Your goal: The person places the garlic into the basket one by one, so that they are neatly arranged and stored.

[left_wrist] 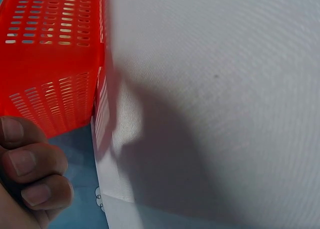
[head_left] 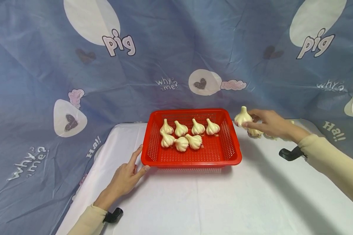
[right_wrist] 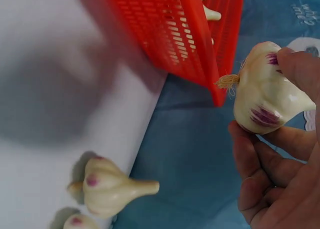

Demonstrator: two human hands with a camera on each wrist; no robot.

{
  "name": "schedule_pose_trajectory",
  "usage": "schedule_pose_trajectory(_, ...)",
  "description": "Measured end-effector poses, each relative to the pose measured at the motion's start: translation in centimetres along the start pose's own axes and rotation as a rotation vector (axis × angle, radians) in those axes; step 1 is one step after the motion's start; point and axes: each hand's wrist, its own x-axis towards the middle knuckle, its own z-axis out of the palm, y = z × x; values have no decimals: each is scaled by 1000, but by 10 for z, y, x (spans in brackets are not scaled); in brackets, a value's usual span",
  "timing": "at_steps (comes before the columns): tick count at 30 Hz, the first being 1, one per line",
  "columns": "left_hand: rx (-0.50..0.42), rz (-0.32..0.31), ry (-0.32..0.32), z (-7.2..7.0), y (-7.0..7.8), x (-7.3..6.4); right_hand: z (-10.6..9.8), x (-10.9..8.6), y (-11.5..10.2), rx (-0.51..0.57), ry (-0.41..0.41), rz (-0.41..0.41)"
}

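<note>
In the head view my right hand holds a garlic bulb just off the basket's right rim, above the table. The right wrist view shows this garlic bulb pinched between thumb and fingers, its root tuft towards the basket and purple streaks on its skin. Several other garlic bulbs lie inside the red plastic basket. At the basket's near left corner rests my left hand, index finger stretched along the left side and thumb at the front corner. Its other fingers bend loosely beside the basket wall.
More garlic bulbs lie on the white tablecloth right of the basket, partly hidden under my right hand; one garlic bulb shows plainly in the right wrist view. A blue printed curtain hangs behind the table and along its left side.
</note>
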Motion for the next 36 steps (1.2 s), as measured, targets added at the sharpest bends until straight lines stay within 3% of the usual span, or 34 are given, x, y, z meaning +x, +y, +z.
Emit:
schedule_pose_trajectory(14, -3, 5, -6, -2, 0, 2, 25, 26, -21, 36, 37, -81)
schedule_pose_trajectory(21, 1, 8, -3, -1, 0, 1, 38, 37, -29, -49, 37, -226)
schedule_pose_trajectory(36, -1, 2, -6, -2, -1, 0, 55, 65, -44, -195, -72, -228)
